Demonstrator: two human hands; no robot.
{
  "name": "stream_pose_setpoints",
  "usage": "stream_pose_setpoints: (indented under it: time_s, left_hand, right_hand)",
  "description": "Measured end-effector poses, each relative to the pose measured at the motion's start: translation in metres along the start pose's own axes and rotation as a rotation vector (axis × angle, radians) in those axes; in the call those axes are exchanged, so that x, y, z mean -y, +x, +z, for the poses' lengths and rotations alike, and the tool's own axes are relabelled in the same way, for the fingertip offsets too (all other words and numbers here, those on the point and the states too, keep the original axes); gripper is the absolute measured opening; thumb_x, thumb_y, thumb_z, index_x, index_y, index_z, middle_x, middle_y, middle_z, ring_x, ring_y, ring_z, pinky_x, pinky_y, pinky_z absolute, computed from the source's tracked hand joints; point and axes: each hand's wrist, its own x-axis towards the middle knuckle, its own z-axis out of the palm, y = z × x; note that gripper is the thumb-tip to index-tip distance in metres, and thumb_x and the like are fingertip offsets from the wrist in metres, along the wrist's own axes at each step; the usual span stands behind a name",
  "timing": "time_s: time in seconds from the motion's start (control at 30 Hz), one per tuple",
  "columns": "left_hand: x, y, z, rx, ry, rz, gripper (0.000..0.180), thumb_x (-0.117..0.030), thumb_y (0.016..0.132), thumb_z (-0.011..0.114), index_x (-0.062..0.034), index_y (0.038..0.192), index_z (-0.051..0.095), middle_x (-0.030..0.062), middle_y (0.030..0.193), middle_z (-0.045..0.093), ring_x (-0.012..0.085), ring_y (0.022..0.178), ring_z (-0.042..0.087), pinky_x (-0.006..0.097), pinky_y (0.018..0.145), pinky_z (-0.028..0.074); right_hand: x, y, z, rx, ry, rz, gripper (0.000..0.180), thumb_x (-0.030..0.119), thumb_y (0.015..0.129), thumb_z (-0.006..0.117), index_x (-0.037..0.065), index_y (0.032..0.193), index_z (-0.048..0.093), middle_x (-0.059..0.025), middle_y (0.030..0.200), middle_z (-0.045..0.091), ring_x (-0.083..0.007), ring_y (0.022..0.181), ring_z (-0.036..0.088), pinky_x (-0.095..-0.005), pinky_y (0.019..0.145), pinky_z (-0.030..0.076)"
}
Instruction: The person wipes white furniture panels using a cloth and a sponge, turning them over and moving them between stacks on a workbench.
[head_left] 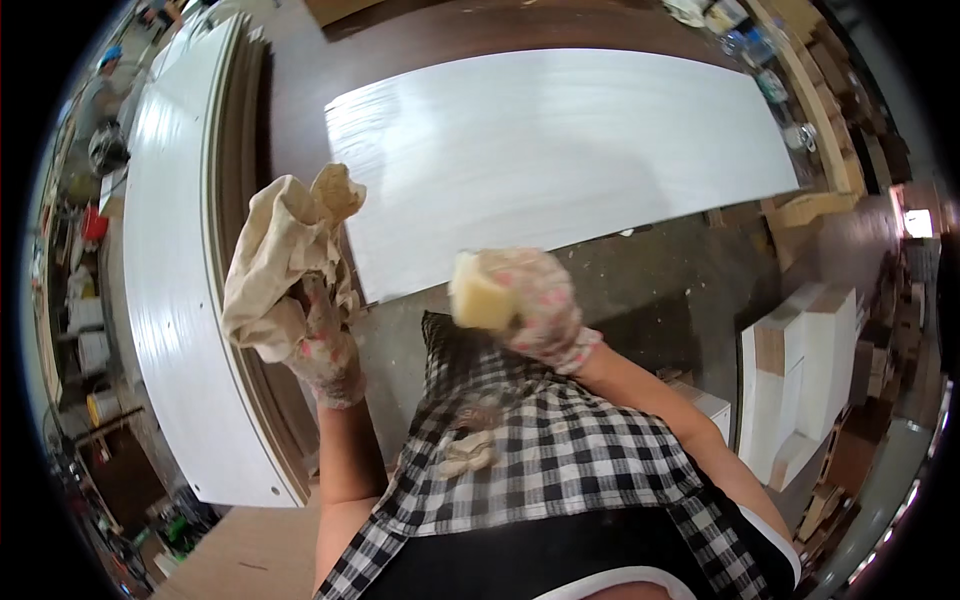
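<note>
My left hand (pixel 325 355), in a pink-patterned work glove, grips a crumpled beige cloth (pixel 275 265); its fingers are partly hidden by the folds. The cloth hangs beside the left end of a long glossy white panel (pixel 560 150) lying flat on a brown table. In my right hand (pixel 540 305), gloved the same way, is a pale yellow sponge (pixel 485 295). That hand is over the gap between the panel's near edge and my black-and-white checked apron (pixel 570 440), apart from the panel and slightly blurred.
A stack of white panels (pixel 180 260) rises at my left. White box-like frames (pixel 800 380) stand on the right. Bottles and clutter (pixel 755 50) line the wooden edge (pixel 820 90) at the back right. Far left, a person in a blue cap (pixel 105 80) is visible.
</note>
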Motion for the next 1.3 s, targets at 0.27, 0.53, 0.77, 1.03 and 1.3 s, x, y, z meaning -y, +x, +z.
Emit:
stream_pose_setpoints:
  time_s: [0.27,0.53,0.77,1.03,1.3]
  left_hand:
    - [-0.015,-0.014,0.040,0.144,-0.262,-0.180,0.038,-0.011,0.093,0.054,0.0063,0.126,0.049,0.0164,0.130,0.049,0.0256,0.119,0.050,0.038,0.100,0.041]
    - [-0.096,-0.044,0.131,0.240,-0.797,-0.451,0.056,0.000,0.083,0.066,-0.0040,0.130,0.037,0.0110,0.120,0.050,0.0198,0.104,0.057,0.031,0.083,0.052]
    - [-0.125,-0.064,0.219,0.510,-0.382,-0.176,0.044,-0.004,0.084,0.067,0.0053,0.123,0.047,0.0126,0.114,0.057,0.0189,0.103,0.057,0.029,0.083,0.049]
    - [-0.170,-0.057,0.282,0.539,0.385,0.498,0.032,-0.013,0.075,0.068,-0.0063,0.105,0.065,0.0131,0.124,0.058,0.0388,0.122,0.047,0.049,0.102,0.037]
    - [-0.179,-0.062,0.340,0.624,0.749,0.513,0.045,-0.016,0.074,0.064,-0.0095,0.118,0.061,0.0139,0.127,0.056,0.0337,0.120,0.050,0.042,0.104,0.037]
  right_hand:
    - [-0.104,-0.058,-0.108,-0.254,-0.271,0.642,0.043,0.020,0.068,0.079,0.003,0.102,0.058,-0.0119,0.094,0.059,-0.0266,0.082,0.060,-0.0356,0.073,0.052]
    - [-0.112,-0.061,-0.079,-0.080,-0.029,0.300,0.057,0.032,0.066,0.076,0.007,0.113,0.054,-0.0117,0.105,0.057,-0.0272,0.104,0.054,-0.0430,0.089,0.046]
    - [-0.283,-0.117,-0.228,-0.367,-0.235,0.673,0.052,0.015,0.065,0.077,0.002,0.110,0.053,-0.0141,0.098,0.059,-0.0285,0.089,0.060,-0.0367,0.079,0.049]
    - [-0.467,-0.182,-0.386,-0.644,-0.518,0.952,0.044,0.028,0.077,0.075,-0.001,0.104,0.057,-0.0169,0.096,0.065,-0.0308,0.089,0.063,-0.0379,0.079,0.048]
    - [-0.402,-0.205,-0.375,-0.709,-0.166,1.097,0.043,0.017,0.076,0.076,-0.002,0.109,0.057,-0.0100,0.101,0.064,-0.0169,0.089,0.059,-0.0311,0.080,0.048]
